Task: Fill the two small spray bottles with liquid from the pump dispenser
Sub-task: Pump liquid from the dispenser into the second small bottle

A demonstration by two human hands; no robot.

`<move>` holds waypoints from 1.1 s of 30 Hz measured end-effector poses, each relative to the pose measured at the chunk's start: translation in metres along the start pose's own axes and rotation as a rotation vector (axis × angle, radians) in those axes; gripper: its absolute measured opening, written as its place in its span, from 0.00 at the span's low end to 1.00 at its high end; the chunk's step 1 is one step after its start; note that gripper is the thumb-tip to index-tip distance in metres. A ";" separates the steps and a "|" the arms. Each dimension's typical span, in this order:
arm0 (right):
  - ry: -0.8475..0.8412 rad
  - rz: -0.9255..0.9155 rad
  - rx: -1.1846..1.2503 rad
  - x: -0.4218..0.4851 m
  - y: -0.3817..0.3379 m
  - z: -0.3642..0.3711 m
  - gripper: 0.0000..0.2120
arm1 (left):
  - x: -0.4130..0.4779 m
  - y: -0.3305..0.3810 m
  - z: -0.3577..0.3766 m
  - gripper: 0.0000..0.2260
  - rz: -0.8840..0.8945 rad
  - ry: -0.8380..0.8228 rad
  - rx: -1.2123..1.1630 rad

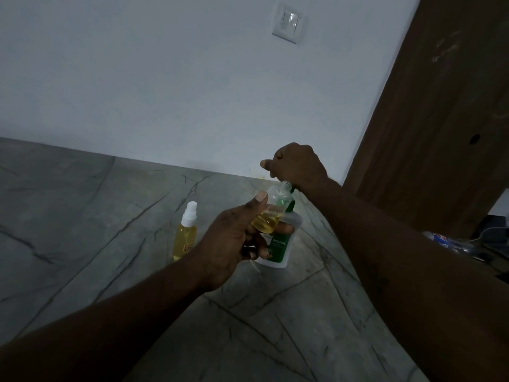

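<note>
A grey, dark-veined stone countertop (82, 216) is seen filling the lower left and centre, its edge curving down toward the right. It is backed by a plain white wall (137, 78), on which a white light switch (288, 22) is mounted. The right side is closed off by a brown wooden door (440, 119), and the room is dimly lit.

A capped spray bottle (186, 232) is stood upright on the countertop, topped by a white sprayer and filled with yellow liquid nearly to its shoulder. Just to its right, an open bottle (271, 213) of clear plastic is grasped by the left hand (234, 244), thumb on top and fingers curled beneath. It is held tilted above the surface, uncapped neck pointing up and right, with yellow liquid pooled in its lower part.

Directly behind it a white pump dispenser (278, 249) with a green label reading "ORIGINAL" is stood on the countertop. Its green pump neck is covered by the right hand (296, 164), fingers curled down over the hidden pump head and thumb stuck out to the left.

At far right, below the countertop edge, a plastic bottle (440, 239) is seen lying
</note>
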State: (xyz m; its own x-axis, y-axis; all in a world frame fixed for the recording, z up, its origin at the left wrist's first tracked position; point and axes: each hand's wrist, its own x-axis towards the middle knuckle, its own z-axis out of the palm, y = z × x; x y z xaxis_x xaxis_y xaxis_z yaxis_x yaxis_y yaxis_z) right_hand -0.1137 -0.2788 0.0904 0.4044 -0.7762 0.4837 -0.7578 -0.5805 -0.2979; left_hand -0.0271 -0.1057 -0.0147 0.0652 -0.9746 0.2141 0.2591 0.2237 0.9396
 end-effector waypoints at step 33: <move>-0.148 -0.028 -0.073 0.000 0.004 0.008 0.21 | -0.002 -0.005 0.000 0.26 -0.007 -0.008 0.038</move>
State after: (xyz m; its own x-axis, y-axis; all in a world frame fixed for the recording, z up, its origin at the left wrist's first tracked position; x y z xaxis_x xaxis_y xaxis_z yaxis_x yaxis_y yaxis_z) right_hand -0.1128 -0.2832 0.0821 0.4924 -0.7910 0.3632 -0.7783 -0.5869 -0.2230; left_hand -0.0281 -0.1045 -0.0195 0.0558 -0.9763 0.2093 0.2227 0.2165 0.9505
